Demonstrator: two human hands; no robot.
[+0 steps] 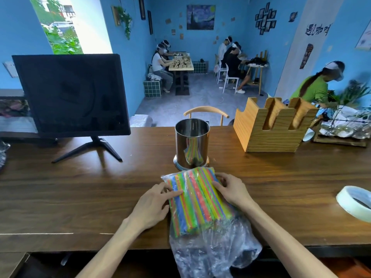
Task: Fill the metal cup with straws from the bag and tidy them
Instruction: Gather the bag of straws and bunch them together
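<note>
Metal cup (192,143) upright on bench (80,197). Straws (197,199) in clear bag (212,251) lie flat just in front of cup, far ends almost touching its base. Left hand (152,205) grip: fingers flat, pressing bundle's left edge. Right hand (230,189) grip: fingers curled over bundle's right edge. Tape roll (355,201) far right of cup.

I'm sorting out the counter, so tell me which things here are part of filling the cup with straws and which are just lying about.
Part of the job:
metal cup
straws
plastic bag
left hand and right hand, both on the bundle

Just lying about:
monitor
wooden holder
tape roll
</note>
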